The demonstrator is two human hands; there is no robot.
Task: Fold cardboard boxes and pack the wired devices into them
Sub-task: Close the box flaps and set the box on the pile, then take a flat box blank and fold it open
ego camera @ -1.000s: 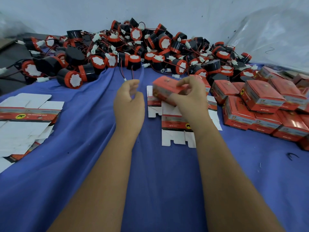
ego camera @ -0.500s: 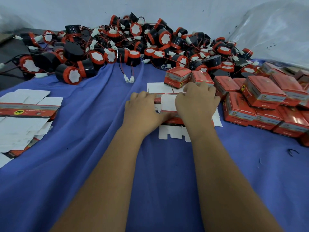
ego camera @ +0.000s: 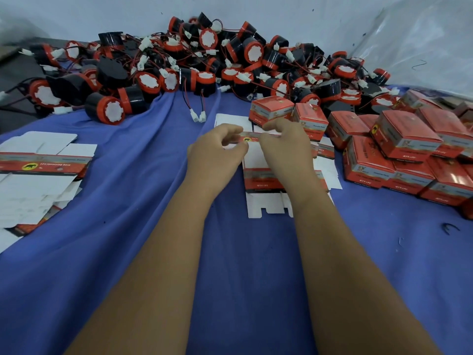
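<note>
My left hand [ego camera: 215, 152] and my right hand [ego camera: 284, 147] both pinch a flat, unfolded red and white cardboard box [ego camera: 252, 139], lifted a little above a small stack of flat boxes [ego camera: 266, 180] on the blue cloth. A big heap of black and red wired devices [ego camera: 194, 65] with white connectors lies at the back. Two folded red boxes [ego camera: 271, 108] stand just beyond my hands.
Many folded red boxes [ego camera: 404, 149] are piled at the right. Another stack of flat box blanks [ego camera: 38, 170] lies at the left edge. Two loose white connectors [ego camera: 198, 116] on wires lie on the cloth [ego camera: 128, 252] ahead of my left hand.
A second ago my right hand held a folded box; it now stands at the back. Both hands dropped to the flat stack and now lift one flat blank between them.
</note>
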